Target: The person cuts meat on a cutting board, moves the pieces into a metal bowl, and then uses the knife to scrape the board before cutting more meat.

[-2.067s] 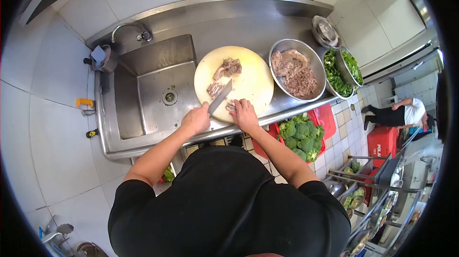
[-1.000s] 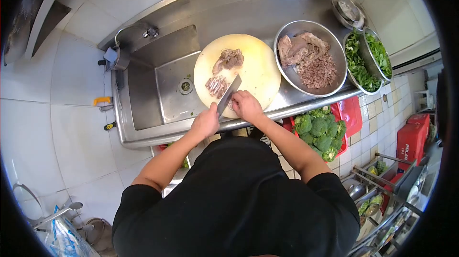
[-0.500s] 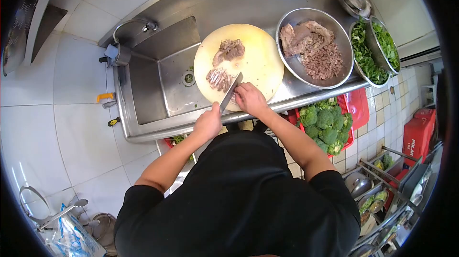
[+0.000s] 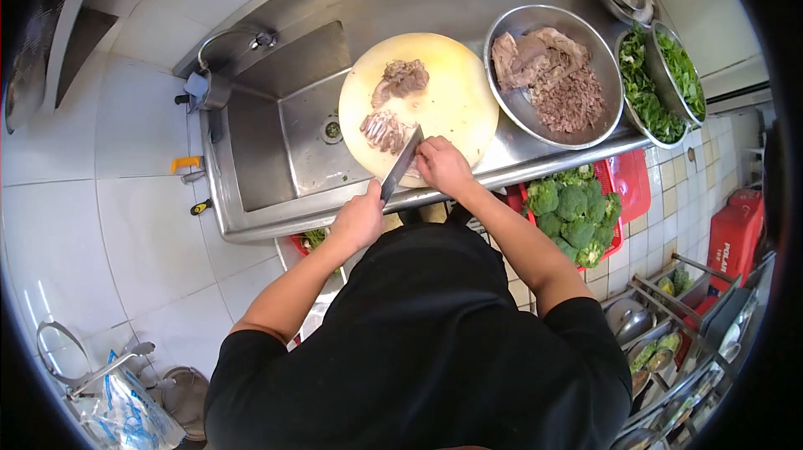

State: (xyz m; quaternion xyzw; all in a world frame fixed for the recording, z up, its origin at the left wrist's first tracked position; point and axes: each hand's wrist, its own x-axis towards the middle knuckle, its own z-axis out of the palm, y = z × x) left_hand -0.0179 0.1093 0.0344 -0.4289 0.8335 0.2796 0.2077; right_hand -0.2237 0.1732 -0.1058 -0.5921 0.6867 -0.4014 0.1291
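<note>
My left hand (image 4: 360,217) is closed round the handle of a knife (image 4: 400,167), whose blade slants up and away over the near part of a round, pale cutting board (image 4: 460,90). My right hand (image 4: 443,166) is beside the blade, fingers bent and pressed down on a piece of meat (image 4: 411,176) that they mostly hide. Left of the knife tip lie thin meat strips (image 4: 385,131). Behind them sits a larger lump of cooked meat (image 4: 401,80). On the right, a steel bowl (image 4: 615,107) holds big meat chunks (image 4: 535,57) and chopped meat (image 4: 569,103).
The board lies beside a steel sink basin (image 4: 259,140) with a faucet (image 4: 262,39). Bowls of leafy greens (image 4: 644,99) stand at far right. Below the counter edge are broccoli heads (image 4: 573,207) in a red basket (image 4: 617,237). A rack (image 4: 669,324) stands lower right.
The knife and both hands have shifted only slightly; the blade stays beside my right hand's fingers. The whole view has moved a little.
</note>
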